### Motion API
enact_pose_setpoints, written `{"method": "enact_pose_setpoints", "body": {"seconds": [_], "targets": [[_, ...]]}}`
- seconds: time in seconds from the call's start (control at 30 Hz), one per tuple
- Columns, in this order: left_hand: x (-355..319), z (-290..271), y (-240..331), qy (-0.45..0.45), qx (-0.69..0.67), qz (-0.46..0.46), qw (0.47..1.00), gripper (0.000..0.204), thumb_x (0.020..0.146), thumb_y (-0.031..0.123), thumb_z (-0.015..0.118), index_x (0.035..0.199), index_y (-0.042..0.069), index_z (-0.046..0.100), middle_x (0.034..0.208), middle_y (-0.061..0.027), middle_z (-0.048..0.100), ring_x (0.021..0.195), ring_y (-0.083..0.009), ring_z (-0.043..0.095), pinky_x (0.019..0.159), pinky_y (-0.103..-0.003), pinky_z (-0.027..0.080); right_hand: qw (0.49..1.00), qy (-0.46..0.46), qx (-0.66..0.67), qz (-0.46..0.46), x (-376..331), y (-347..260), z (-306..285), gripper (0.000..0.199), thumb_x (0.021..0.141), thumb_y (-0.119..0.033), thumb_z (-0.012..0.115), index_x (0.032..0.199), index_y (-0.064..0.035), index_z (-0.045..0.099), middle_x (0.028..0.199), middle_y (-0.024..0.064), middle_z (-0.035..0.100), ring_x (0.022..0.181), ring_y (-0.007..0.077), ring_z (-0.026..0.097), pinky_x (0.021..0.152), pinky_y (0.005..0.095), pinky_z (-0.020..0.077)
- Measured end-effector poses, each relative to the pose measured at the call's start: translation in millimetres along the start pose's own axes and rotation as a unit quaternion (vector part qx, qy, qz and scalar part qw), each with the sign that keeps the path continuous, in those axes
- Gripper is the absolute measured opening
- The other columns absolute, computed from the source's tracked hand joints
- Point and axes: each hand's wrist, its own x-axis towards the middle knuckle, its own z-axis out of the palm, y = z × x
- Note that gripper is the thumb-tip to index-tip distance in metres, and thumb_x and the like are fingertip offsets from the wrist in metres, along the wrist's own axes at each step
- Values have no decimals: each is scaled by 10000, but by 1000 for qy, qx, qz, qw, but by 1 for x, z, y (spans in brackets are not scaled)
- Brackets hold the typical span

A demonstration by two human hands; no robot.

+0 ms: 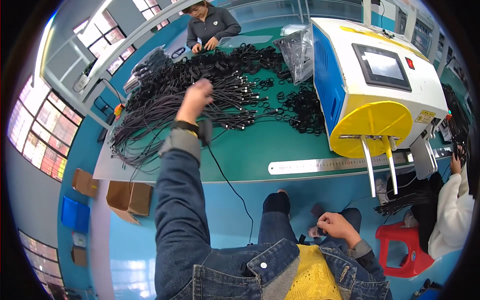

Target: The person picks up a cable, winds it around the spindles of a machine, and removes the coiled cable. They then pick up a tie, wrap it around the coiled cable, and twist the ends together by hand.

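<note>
My left hand is raised over the pile of black cables with light metal ends on the table. Motion smears its fingers, so their grip and anything in them are unclear. A black band circles that wrist, and a thin black cord trails from it. Low over my lap, away from the table, my right hand is closed, thumb against curled fingers. Whatever it may hold is hidden. Small black loops lie heaped to the right of the cables.
A white and blue machine with a screen and a yellow disc stands at the right. A steel ruler lies along the green table's front edge. Another person works opposite; a second sits right near a red stool.
</note>
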Motion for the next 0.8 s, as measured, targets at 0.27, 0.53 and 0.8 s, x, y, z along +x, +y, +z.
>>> {"method": "enact_pose_setpoints", "body": {"seconds": [0.27,0.53,0.8], "targets": [[16,124,127,101,-112,-139,979,283,798,209,595,1044,74,630,976,-146,635,979,-304,582,843,-350,461,998,3,-65,-6,1,-24,-3,259,780,-249,610,858,-2,613,683,119,638,629,240,630,583,313,475],[29,132,131,-75,-50,-90,992,155,796,181,545,894,94,628,825,-138,608,842,-320,581,719,-423,464,996,59,-66,-15,-18,-6,-6,224,779,-223,609,852,-12,609,652,94,611,581,179,590,533,298,443],[26,53,137,309,-80,-113,941,101,841,100,537,896,49,606,820,-128,598,704,-298,571,626,-366,464,997,40,-50,-37,-26,-13,-9,209,789,-191,598,893,-10,606,649,92,597,571,192,574,549,299,449]]}}
